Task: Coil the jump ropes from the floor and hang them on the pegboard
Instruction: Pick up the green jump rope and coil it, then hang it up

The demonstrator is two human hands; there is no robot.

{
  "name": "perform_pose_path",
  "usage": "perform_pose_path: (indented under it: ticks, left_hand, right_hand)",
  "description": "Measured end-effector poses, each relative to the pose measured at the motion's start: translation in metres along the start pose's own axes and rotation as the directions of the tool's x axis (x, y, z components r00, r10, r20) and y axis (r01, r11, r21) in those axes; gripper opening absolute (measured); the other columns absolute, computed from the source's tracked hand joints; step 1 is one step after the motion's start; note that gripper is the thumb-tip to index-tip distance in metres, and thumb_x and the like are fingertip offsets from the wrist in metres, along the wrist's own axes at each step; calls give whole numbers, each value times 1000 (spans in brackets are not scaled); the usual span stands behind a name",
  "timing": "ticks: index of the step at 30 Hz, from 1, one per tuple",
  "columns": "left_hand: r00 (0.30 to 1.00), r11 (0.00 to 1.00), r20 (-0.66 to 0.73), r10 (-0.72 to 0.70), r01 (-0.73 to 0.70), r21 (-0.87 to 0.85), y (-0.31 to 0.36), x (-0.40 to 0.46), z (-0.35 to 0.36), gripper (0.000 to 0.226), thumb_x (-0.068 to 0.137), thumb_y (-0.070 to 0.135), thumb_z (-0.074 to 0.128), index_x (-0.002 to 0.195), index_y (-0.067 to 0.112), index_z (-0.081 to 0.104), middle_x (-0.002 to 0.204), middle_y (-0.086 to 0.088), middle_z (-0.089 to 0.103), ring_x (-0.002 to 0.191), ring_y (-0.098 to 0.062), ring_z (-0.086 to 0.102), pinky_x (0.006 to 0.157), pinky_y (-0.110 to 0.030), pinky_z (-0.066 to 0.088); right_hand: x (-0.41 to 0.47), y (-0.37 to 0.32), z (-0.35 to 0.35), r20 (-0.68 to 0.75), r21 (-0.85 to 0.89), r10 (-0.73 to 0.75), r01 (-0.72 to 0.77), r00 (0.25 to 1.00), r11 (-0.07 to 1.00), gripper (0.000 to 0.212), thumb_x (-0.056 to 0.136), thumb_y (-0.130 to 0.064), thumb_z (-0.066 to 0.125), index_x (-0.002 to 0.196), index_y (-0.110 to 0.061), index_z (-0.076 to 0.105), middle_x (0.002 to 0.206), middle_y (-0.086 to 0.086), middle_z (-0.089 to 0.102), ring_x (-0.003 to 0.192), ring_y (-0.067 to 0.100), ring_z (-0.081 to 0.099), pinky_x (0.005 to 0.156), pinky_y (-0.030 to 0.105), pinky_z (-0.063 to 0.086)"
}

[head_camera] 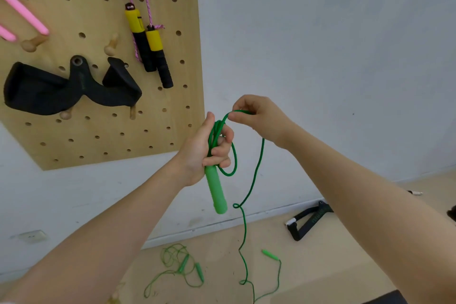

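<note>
My left hand [206, 148] grips the top of a green jump rope handle [217, 192] together with a small loop of its green cord [232, 155]. Just to the right and higher, my right hand [259, 118] pinches the same cord, which arcs between both hands. From my right hand the cord hangs down to the floor, where its other green handle [270, 254] lies. A second green jump rope [180, 269] lies tangled on the floor. The wooden pegboard [98, 131] is at upper left, with a purple rope with yellow-black handles [148, 42] hanging on it.
Pink handles [22, 15] and a black strap [66, 89] hang on the pegboard, with bare wooden pegs [111, 45] between them. A black handle grip [308, 219] lies on the floor by the white wall. A wall socket [33, 236] sits low at left.
</note>
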State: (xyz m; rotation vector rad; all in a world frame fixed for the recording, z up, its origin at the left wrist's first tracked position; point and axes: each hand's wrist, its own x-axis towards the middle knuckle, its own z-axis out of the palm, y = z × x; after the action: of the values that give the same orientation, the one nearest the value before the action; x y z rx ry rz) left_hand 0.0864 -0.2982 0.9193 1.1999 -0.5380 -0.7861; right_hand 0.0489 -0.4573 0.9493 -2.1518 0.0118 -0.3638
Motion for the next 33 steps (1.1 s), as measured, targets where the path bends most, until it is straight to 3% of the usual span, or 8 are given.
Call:
perform_pose_path:
  ticks: [3,9,12,16,21,24,27,33]
  left_hand:
    - [994,983,108,-9,29,-182,11,-6,11,53,89,52,31,60,15,53,37,8,25,24,-3,17,38,-18,32]
    - [973,983,-160,164,-148,110,-1,-1,26,38,102,27,31,97,2,59,46,5,37,32,-6,32,46,-19,42]
    - [950,991,-282,134,-124,53,-10,3,19,32,100,27,39,116,3,53,79,-1,70,75,-13,68,70,-27,57]
    - [837,975,-520,171,-67,212,-14,9,4,37,100,27,43,135,18,44,135,10,47,120,-5,45,105,-29,36]
    - [853,811,-482,197,134,569,-17,0,-18,33,100,28,41,132,27,49,134,9,49,126,-12,43,102,-25,31]
    - [935,870,-347,71,112,480,-21,-9,-15,26,99,26,43,116,17,60,97,-3,72,87,-19,68,88,-26,48]
    - [985,968,-169,42,2,253,-21,-20,5,42,102,26,27,103,3,63,44,-1,52,35,-14,41,60,-23,47]
    - [988,976,110,108,-84,-203,-9,-30,35,48,88,43,41,98,6,70,36,10,20,28,-3,16,45,-17,35]
  right_hand:
    - [-5,12,12,89,27,58,-61,994,998,28,96,-28,47,75,-13,59,60,-7,43,57,9,38,59,24,36]
    - [-21,26,35,405,-52,166,-159,899,986,33,99,-15,27,75,-17,51,66,2,50,53,13,39,55,25,39]
    - [-25,31,32,521,-207,247,-160,817,965,27,98,-14,26,100,-13,53,69,3,52,52,15,42,58,27,44]
    - [-39,25,30,698,-279,294,-131,652,951,31,97,-6,32,126,-5,44,72,5,55,54,18,48,63,28,45]
    - [-38,-15,5,610,-169,13,114,793,979,20,90,-22,58,87,-4,66,55,-7,49,54,16,44,53,24,39]
    - [-31,-24,-9,388,-85,-119,164,914,983,24,88,-23,61,79,-2,67,54,-4,46,50,9,34,50,20,31]
    - [-22,-13,-15,112,39,-124,120,986,992,17,88,-20,61,78,-8,67,49,-14,43,46,3,33,49,14,29]
    - [-27,25,8,154,10,38,-41,987,999,28,93,-25,52,68,-20,65,58,-6,47,53,8,38,55,21,32]
